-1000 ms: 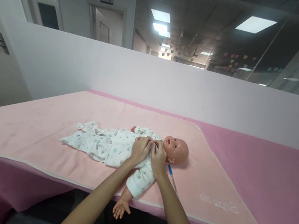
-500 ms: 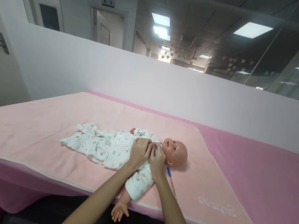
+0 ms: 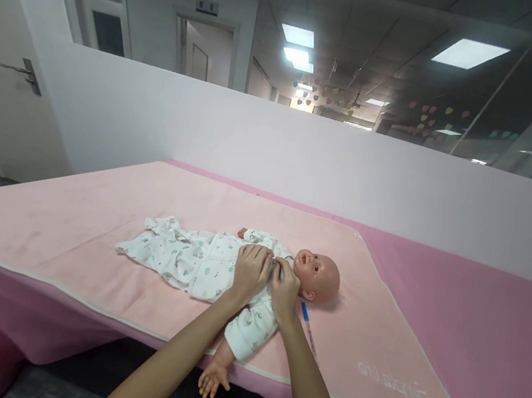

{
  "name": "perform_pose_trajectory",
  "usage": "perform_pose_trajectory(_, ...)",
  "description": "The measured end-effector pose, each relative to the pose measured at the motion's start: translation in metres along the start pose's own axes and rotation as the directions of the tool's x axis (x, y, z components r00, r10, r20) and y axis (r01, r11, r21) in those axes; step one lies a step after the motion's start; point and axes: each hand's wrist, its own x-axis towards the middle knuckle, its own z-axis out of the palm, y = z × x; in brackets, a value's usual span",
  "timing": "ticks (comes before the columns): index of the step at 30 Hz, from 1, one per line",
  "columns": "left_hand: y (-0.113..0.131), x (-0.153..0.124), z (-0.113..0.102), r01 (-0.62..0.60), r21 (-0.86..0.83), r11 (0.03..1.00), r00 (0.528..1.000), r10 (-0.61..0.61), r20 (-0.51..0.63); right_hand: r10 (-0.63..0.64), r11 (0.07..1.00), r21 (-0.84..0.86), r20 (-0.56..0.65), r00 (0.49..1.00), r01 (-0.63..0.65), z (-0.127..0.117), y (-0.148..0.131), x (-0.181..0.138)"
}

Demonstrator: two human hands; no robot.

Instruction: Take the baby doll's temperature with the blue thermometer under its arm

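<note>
A baby doll (image 3: 322, 279) lies on its back with its head to the right. It wears a white patterned baby outfit (image 3: 218, 265) of a top and trousers. At the upper chest, just below the chin, my left hand (image 3: 252, 271) and my right hand (image 3: 286, 289) are side by side. Both have their fingers bent and pinched on the front edge of the top near the neck; the fingertips partly hide what they grip. A thin stick with a blue end (image 3: 305, 311) lies beside the doll's shoulder, partly behind my right forearm.
A pink mat (image 3: 383, 352) with a pale border lies under the doll, over a darker pink cover (image 3: 491, 308). One doll hand (image 3: 213, 380) hangs past the table's front edge. Behind runs a white low wall (image 3: 304, 151) with glass above; a door (image 3: 5, 90) stands left.
My hands have moved slightly apart at the doll's neckline, the right one a little towards the head. The whole view has shifted slightly.
</note>
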Motion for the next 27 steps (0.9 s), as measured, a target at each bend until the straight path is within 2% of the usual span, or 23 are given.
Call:
perform_pose_trajectory(9, 0.001, 0.002, -0.001, 0.037, -0.055, 0.998, 0.999, -0.037, -0.003, -0.001, 1.0, -0.01, 0.001, 1.0, 0.001, -0.001, -0.001, 0.001)
perform_pose_trajectory(15, -0.015, 0.005, -0.009, 0.087, -0.203, 0.975, 0.992, -0.103, -0.068, 0.0, 1.0, 0.015, -0.02, 1.0, 0.001, -0.001, -0.001, 0.002)
perform_pose_trajectory(20, -0.025, 0.005, -0.026, 0.036, -0.193, 0.98, 0.997, -0.049, -0.063, -0.025, 0.998, 0.061, -0.061, 0.998, 0.028, -0.003, -0.003, 0.004)
perform_pose_trajectory(23, -0.022, -0.019, -0.046, 0.066, -0.213, 0.975, 0.985, -0.098, -0.142, -0.066, 0.996, 0.057, -0.039, 0.997, 0.068, -0.004, -0.006, 0.004)
perform_pose_trajectory(24, -0.02, -0.034, -0.053, 0.098, -0.227, 0.969, 0.965, -0.149, -0.218, -0.088, 0.995, 0.051, -0.022, 0.996, 0.089, -0.005, -0.008, 0.005)
perform_pose_trajectory(25, -0.019, -0.053, -0.059, 0.136, -0.244, 0.96, 0.921, -0.213, -0.327, -0.114, 0.993, 0.042, -0.002, 0.993, 0.114, -0.005, -0.01, 0.005)
perform_pose_trajectory(26, -0.02, -0.076, -0.064, 0.179, -0.277, 0.944, 0.82, -0.299, -0.489, -0.142, 0.99, 0.03, 0.02, 0.99, 0.141, -0.005, -0.013, 0.005)
perform_pose_trajectory(27, -0.022, -0.1, -0.068, 0.238, -0.332, 0.913, 0.662, -0.402, -0.632, -0.166, 0.986, 0.014, 0.044, 0.985, 0.166, -0.005, -0.016, 0.005)
